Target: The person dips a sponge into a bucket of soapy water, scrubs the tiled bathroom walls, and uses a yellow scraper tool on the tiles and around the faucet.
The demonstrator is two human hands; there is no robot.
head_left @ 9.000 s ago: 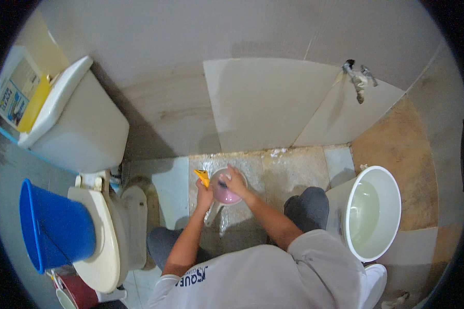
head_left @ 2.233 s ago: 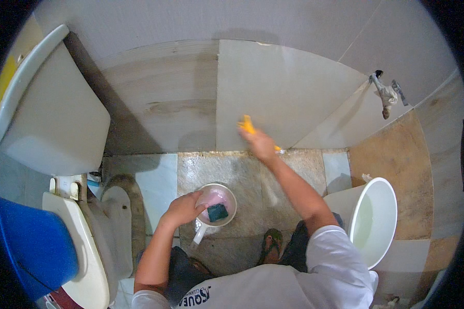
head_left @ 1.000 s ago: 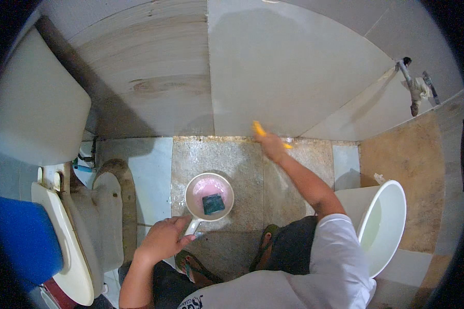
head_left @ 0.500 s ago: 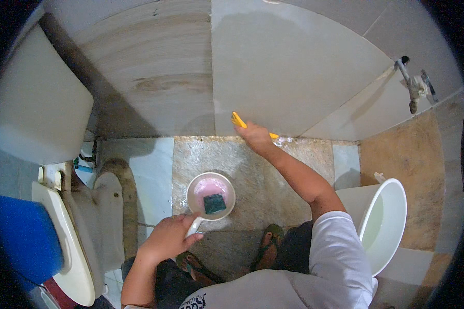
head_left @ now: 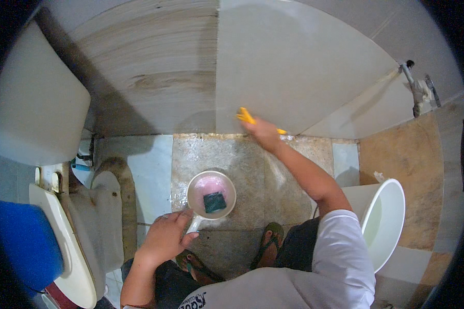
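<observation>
My right hand is closed around a yellow-handled brush, reaching out to the line where the wall meets the floor. The brush's upper end sticks out past my fingers, and its lower end shows low on the wall; its bristles cannot be made out. My left hand grips the short handle of a white dipper, fingers on one side and thumb on the other. Inside the dipper lie pinkish suds and a dark green scrubbing pad.
A toilet with a blue-covered lid stands on my left. On my right is a white bucket of liquid. A tap juts from the far right wall. My sandalled feet stand on wet, stained floor tiles.
My right hand has moved slightly right with the brush, which has shifted the same way. The dipper and my left hand have barely moved.
</observation>
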